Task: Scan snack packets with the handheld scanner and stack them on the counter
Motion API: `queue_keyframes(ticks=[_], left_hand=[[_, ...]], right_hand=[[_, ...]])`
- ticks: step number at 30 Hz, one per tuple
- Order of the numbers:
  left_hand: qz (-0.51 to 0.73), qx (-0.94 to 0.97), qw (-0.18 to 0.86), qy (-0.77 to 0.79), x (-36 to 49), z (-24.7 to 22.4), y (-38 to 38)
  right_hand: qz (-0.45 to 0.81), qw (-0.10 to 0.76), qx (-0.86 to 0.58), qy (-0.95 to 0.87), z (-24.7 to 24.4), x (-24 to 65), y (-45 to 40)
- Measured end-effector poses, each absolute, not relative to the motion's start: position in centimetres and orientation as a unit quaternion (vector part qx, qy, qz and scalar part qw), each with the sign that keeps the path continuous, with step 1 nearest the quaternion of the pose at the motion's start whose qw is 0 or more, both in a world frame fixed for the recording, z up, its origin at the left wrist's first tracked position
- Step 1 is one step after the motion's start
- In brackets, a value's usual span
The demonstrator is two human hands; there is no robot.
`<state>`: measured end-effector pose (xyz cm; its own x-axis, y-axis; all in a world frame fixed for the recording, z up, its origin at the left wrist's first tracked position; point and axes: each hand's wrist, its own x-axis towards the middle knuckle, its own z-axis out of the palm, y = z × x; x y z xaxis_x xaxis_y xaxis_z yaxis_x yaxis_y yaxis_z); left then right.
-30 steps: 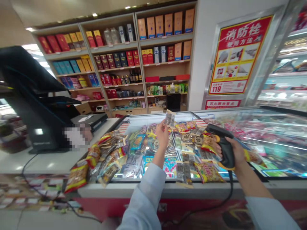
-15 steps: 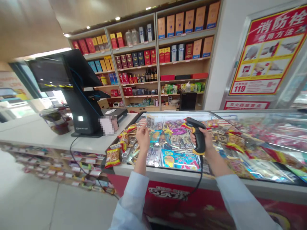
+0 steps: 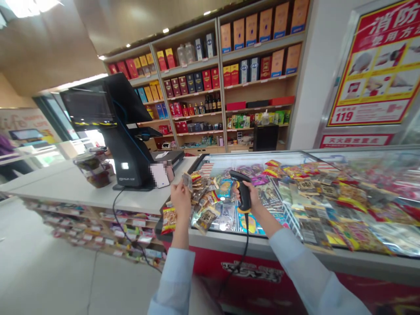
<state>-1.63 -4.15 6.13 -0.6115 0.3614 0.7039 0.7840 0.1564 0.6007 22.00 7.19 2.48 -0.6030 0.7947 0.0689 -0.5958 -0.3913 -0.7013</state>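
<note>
My right hand (image 3: 251, 197) is wrapped round the handle of a black and yellow barcode scanner (image 3: 243, 194), its head tilted up to the left and its cable hanging down. To the left, my left hand (image 3: 181, 197) pinches a small clear snack packet (image 3: 187, 180) above the near left corner of the freezer. Below and around both hands, many snack packets lie on the freezer's glass top. A red and yellow snack bag (image 3: 169, 218) sits at the left corner, partly behind my left forearm. Nearby lies a dark packet with a label (image 3: 206, 218).
On the white counter (image 3: 65, 192) at left stand a black checkout terminal (image 3: 131, 148) and stacked plastic jars (image 3: 93, 170). The terminal's cable (image 3: 126, 236) droops past the counter's front. Shelves of boxed bottles (image 3: 197, 83) line the back wall. A fire-hydrant poster (image 3: 370, 78) hangs at right.
My left hand has moved left and slightly down with the packet. The scanner in my right hand has also shifted left and a little down. The view has turned slightly.
</note>
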Motion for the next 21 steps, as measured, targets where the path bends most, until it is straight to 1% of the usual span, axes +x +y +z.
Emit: queue_keyframes(ticks=[2,5,8,16,21], left_hand=[[-0.492,-0.403,0.216,-0.741,-1.6,5.2,-3.8],[-0.456,-0.412,0.262,-0.744,-1.6,4.0,-3.2],[-0.445,-0.410,0.298,-0.739,-1.5,3.4,-2.7],[-0.457,-0.364,0.254,-0.771,-0.3,4.1,-2.8],[-0.446,-0.356,0.246,-0.784,-0.2,4.4,-2.9]], right_hand=[[0.830,0.417,-0.148,-0.341,1.3,21.0,7.3],[0.839,0.399,-0.163,-0.332,-0.3,20.1,7.3],[0.845,0.379,-0.174,-0.334,-1.1,19.8,7.1],[0.857,0.368,-0.169,-0.318,-1.4,19.6,7.4],[0.865,0.366,-0.169,-0.298,-1.7,19.6,7.4]])
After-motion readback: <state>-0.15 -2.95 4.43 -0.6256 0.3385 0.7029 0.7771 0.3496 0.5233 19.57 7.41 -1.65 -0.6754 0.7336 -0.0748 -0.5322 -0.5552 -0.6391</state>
